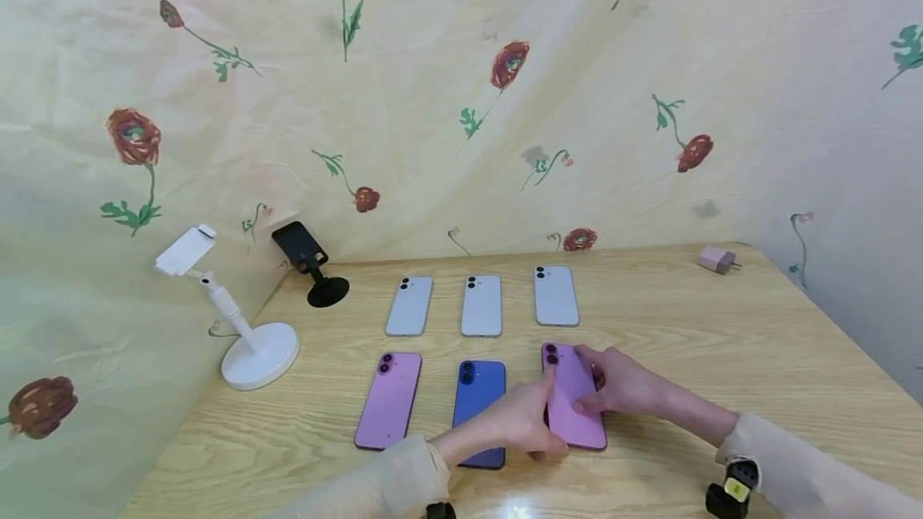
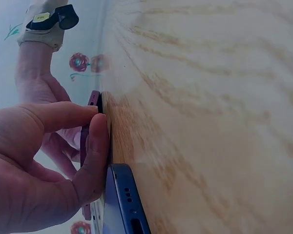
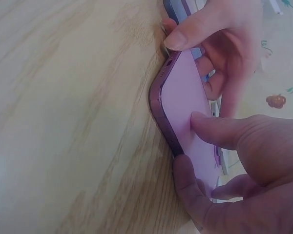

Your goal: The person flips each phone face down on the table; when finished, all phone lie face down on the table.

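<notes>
Both hands hold a pink smartphone [image 1: 571, 391] at the front right of the phones, back side up with its two-lens camera at the far left corner. My left hand [image 1: 528, 416] pinches its left edge and near corner. On the other side, my right hand [image 1: 622, 381] grips the right edge, its thumb on the phone's back. The right wrist view shows the pink phone [image 3: 183, 97] tilted, with one long edge near the wood. A blue smartphone [image 1: 481, 387] lies partly hidden under my left forearm. Farther left lies another pink smartphone [image 1: 389, 403].
Three white smartphones, one at left [image 1: 409, 307], one in the middle [image 1: 481, 307] and one at right [image 1: 556, 296], form a back row. At left stand a white phone stand [image 1: 259, 355] and a black phone stand [image 1: 328, 291]. A charger plug [image 1: 717, 259] lies at the back right.
</notes>
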Action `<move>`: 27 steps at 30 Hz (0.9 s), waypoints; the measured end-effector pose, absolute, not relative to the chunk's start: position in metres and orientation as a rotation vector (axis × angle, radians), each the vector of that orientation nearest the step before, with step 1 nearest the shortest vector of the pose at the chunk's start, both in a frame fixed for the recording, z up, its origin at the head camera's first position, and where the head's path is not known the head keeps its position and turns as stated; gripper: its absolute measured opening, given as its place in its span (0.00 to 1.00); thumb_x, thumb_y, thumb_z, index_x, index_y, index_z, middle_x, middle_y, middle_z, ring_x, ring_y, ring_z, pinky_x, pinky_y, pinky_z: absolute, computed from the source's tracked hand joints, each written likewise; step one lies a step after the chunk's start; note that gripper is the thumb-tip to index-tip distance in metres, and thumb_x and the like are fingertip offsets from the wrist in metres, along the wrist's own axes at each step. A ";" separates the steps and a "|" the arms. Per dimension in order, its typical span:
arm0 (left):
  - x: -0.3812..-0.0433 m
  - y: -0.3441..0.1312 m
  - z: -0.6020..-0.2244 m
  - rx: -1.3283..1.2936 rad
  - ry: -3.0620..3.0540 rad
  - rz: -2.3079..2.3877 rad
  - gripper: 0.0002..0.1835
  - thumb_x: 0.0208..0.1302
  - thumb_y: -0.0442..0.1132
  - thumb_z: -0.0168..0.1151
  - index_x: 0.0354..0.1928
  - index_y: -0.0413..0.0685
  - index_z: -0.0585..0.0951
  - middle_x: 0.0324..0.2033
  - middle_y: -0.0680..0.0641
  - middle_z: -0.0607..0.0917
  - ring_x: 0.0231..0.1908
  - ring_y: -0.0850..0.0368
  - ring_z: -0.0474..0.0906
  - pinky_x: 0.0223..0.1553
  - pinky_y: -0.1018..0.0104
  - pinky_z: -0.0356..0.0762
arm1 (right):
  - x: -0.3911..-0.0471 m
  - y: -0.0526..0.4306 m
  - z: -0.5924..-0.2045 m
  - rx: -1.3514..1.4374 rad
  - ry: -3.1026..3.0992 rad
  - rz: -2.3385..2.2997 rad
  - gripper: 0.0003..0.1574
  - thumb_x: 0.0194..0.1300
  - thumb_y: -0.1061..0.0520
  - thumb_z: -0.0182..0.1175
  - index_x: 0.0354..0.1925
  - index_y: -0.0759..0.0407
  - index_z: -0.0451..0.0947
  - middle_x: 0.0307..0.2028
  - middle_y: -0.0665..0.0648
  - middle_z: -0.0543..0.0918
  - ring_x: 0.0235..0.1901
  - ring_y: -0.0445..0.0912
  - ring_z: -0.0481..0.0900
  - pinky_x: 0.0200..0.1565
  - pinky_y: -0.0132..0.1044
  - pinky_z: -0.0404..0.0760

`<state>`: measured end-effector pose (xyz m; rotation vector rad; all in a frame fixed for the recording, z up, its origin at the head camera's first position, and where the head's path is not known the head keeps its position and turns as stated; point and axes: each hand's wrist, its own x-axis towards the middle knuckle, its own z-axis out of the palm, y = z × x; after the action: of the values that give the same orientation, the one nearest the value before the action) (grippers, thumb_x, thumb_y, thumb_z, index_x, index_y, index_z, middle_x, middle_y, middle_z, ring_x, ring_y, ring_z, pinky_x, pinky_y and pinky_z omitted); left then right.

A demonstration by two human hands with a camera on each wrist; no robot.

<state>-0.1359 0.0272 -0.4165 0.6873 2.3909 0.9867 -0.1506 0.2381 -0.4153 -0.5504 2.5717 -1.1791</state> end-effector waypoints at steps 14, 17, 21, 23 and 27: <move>-0.136 0.031 -0.418 0.727 2.496 0.795 0.55 0.51 0.36 0.78 0.77 0.36 0.54 0.16 0.54 0.79 0.10 0.63 0.74 0.17 0.72 0.74 | -0.150 0.236 -0.419 -0.527 2.659 -1.097 0.60 0.52 0.58 0.77 0.68 0.85 0.54 0.21 0.53 0.70 0.21 0.44 0.68 0.22 0.32 0.64; -0.137 0.031 -0.417 0.732 2.491 0.783 0.54 0.52 0.36 0.78 0.77 0.37 0.55 0.19 0.54 0.79 0.10 0.62 0.74 0.16 0.72 0.74 | -0.151 0.236 -0.418 -0.506 2.672 -1.084 0.61 0.51 0.57 0.78 0.69 0.84 0.54 0.23 0.54 0.69 0.22 0.45 0.67 0.23 0.32 0.63; -0.137 0.030 -0.418 0.738 2.485 0.776 0.54 0.53 0.37 0.78 0.77 0.36 0.54 0.20 0.54 0.79 0.10 0.62 0.75 0.17 0.72 0.74 | -0.150 0.237 -0.420 -0.506 2.665 -1.093 0.61 0.51 0.57 0.78 0.69 0.84 0.53 0.25 0.55 0.68 0.24 0.46 0.66 0.24 0.32 0.62; -0.136 0.029 -0.419 0.748 2.479 0.774 0.53 0.54 0.37 0.77 0.77 0.36 0.55 0.19 0.53 0.80 0.10 0.62 0.74 0.17 0.72 0.74 | -0.149 0.237 -0.421 -0.528 2.657 -1.109 0.61 0.52 0.57 0.77 0.68 0.85 0.53 0.24 0.54 0.69 0.23 0.45 0.66 0.23 0.32 0.62; -0.136 0.019 -0.419 0.795 2.427 0.789 0.41 0.56 0.39 0.75 0.70 0.35 0.67 0.17 0.53 0.78 0.10 0.63 0.72 0.15 0.71 0.72 | -0.146 0.236 -0.425 -0.571 2.640 -1.149 0.59 0.53 0.56 0.76 0.67 0.87 0.55 0.22 0.52 0.71 0.21 0.42 0.67 0.22 0.31 0.63</move>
<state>-0.1360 0.0190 -0.4185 0.7948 2.4275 0.7889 -0.1458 0.2357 -0.4254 -0.5705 2.6403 -1.1492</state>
